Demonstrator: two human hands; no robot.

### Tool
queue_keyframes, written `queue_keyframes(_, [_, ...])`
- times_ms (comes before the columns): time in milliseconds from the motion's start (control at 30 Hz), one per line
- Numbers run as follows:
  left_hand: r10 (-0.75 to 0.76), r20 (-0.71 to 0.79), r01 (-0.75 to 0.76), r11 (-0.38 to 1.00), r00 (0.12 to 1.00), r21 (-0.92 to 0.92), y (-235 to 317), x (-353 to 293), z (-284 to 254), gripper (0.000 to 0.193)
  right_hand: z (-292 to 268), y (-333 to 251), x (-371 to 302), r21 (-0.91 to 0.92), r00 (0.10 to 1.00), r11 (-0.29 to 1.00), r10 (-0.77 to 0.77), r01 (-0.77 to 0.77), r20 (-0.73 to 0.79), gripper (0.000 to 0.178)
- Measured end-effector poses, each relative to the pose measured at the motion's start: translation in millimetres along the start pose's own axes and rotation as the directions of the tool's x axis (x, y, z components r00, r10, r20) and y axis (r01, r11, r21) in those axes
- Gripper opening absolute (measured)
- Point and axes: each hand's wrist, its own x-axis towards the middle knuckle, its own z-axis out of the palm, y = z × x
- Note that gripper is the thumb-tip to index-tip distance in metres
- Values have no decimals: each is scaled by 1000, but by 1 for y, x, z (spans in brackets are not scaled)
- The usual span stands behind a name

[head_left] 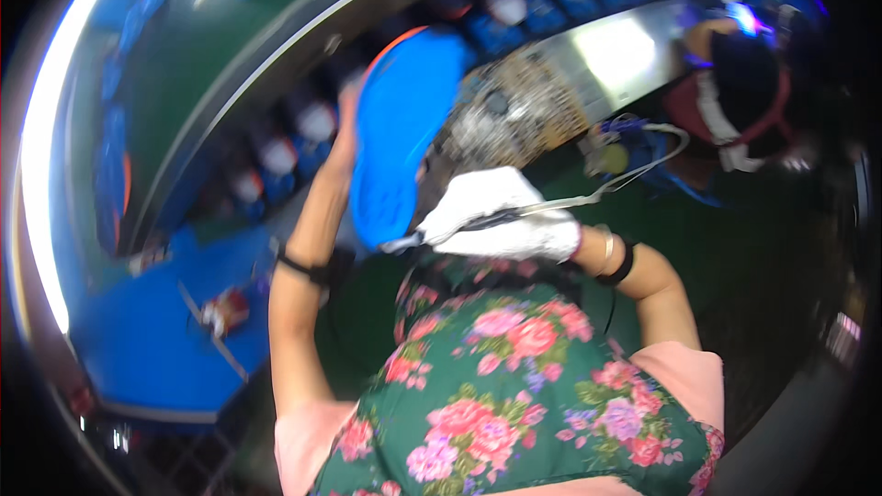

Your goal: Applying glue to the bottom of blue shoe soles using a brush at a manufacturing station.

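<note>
A blue shoe sole with an orange edge on its far side is held up in front of me. My left hand, bare, grips it along its left edge; the sole hides most of the fingers. My right hand wears a white glove and is closed round a slim dark pen-shaped tool with a pale cord. Its light tip is at the near end of the sole; whether they touch I cannot tell.
Beyond the sole is a worn, stained bench with a shiny metal plate. A line of shoes runs along a curved conveyor. The pale cord loops toward the right. At far right sits another person. A blue surface lies at left.
</note>
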Motion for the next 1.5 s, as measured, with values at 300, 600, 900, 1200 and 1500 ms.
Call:
queue_keyframes(300, [289, -55, -289, 891, 956, -349, -87, -3, 16, 60, -19, 12, 0, -162, 873, 985, -125, 53, -472, 16])
queue_keyframes(600, [174, 14, -167, 959, 985, -228, -82, -17, -3, 58, -14, 31, -11, -383, 839, 909, -334, 166, -430, 17])
queue_keyframes(900, [400, 175, -250, 800, 900, -545, -95, -29, 1, 80, -2, 20, -11, -526, 755, 812, -505, 252, -418, 20])
queue_keyframes(1200, [455, -61, -451, 842, 889, -297, -85, -24, 53, 87, -22, -24, 5, -530, 736, 779, -568, 336, -369, 24])
queue_keyframes(1500, [353, -5, -329, 868, 936, -373, -80, -4, 76, 90, -39, -21, 36, -707, 730, 631, -639, 318, -242, 30])
